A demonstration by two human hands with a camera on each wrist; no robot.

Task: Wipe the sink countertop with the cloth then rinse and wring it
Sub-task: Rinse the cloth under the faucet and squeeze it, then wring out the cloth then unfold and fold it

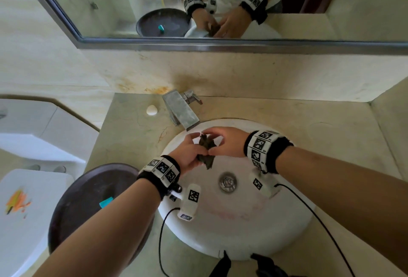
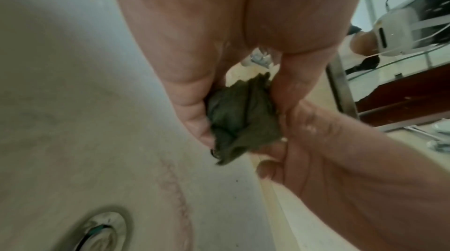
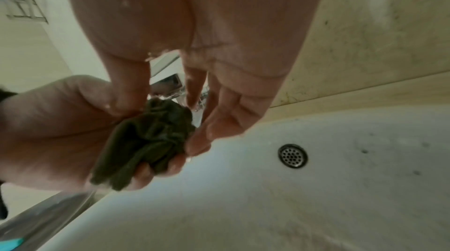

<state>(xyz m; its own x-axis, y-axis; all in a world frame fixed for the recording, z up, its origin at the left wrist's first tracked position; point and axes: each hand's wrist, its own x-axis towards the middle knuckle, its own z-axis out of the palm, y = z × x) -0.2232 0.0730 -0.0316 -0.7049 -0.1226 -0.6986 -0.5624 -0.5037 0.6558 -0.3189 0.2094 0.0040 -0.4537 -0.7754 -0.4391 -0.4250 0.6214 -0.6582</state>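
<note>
Here, over the white sink (image 1: 242,232), just below the tap (image 1: 181,108), both my hands hold the cloth (image 1: 205,151) — dark green, bunched into a wet wad. My left hand (image 1: 189,155) has its fingers (image 3: 143,175) curled under and around the lower part; my right hand (image 1: 227,144) pinches the upper edge between thumb and fingertips. The drain (image 1: 227,182) lies below — a shell (image 1: 152,110) sits on the bench (image 1: 331,139) left of the tap.

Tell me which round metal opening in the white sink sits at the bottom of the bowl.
The large chrome drain, ringed by a wide flange; the small perforated overflow sits up the sink wall.
</note>
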